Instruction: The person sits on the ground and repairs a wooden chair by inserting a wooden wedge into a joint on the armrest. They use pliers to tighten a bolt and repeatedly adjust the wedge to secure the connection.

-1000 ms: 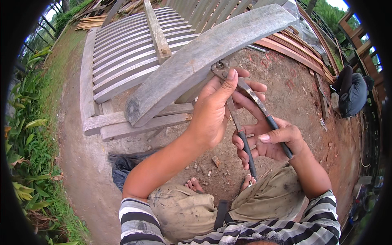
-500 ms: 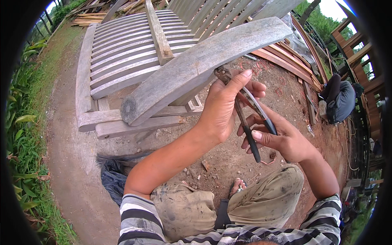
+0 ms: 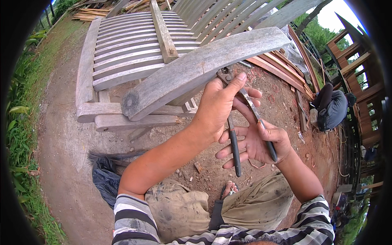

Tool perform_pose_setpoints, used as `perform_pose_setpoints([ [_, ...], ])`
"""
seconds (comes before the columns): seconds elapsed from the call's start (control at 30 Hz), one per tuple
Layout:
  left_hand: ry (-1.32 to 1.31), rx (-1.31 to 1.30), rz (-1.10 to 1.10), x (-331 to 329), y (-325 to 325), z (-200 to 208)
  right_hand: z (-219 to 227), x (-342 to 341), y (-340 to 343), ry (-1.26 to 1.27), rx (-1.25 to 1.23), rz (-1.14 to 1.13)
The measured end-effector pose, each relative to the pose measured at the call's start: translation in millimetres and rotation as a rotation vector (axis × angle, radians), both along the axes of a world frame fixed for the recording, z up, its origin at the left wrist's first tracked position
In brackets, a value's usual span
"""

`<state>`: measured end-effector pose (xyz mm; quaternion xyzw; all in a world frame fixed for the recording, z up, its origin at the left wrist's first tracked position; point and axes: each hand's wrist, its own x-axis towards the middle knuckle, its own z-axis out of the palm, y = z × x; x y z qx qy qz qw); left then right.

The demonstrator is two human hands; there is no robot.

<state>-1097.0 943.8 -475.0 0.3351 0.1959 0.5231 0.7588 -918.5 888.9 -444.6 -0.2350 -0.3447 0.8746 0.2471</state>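
Note:
A pair of pincers (image 3: 234, 148) with dark grips on both handles is in my hands, its jaws up against the underside of a weathered wooden armrest (image 3: 196, 70). My left hand (image 3: 214, 108) is closed around the tool just below its head, thumb pointing up. Lower down, my right hand (image 3: 265, 143) holds the right handle between thumb and palm. Its fingers stretch behind the left handle, and the two handles stand apart. Whatever the jaws bite on is too small or hidden to make out. The armrest belongs to a grey slatted bench (image 3: 130, 45).
A loose wooden bar (image 3: 164, 34) lies across the bench slats. Stacked planks (image 3: 277, 69) are behind it on the right, near a crouching person (image 3: 332, 108). On the ground at left sits a black plastic bag (image 3: 105, 177). Plants (image 3: 20, 139) edge the dirt path.
The pincers' handles have been spread wider, the left one swinging left and down. My right hand's fingers have opened out across the gap. My left hand keeps its hold near the head.

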Motion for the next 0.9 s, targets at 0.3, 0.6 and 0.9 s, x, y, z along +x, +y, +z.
perform_pose_setpoints([
  [0.3, -0.023, 0.016, -0.030, 3, 3, -4, 11, 6, 0, -0.139, 0.047, -0.069],
  [0.6, -0.033, 0.020, -0.041, 3, 5, -7, 30, 4, 1, -0.417, 0.221, -0.034],
  [0.9, 0.005, 0.067, -0.007, 2, -1, 2, -2, 8, 2, 0.023, -0.024, 0.006],
])
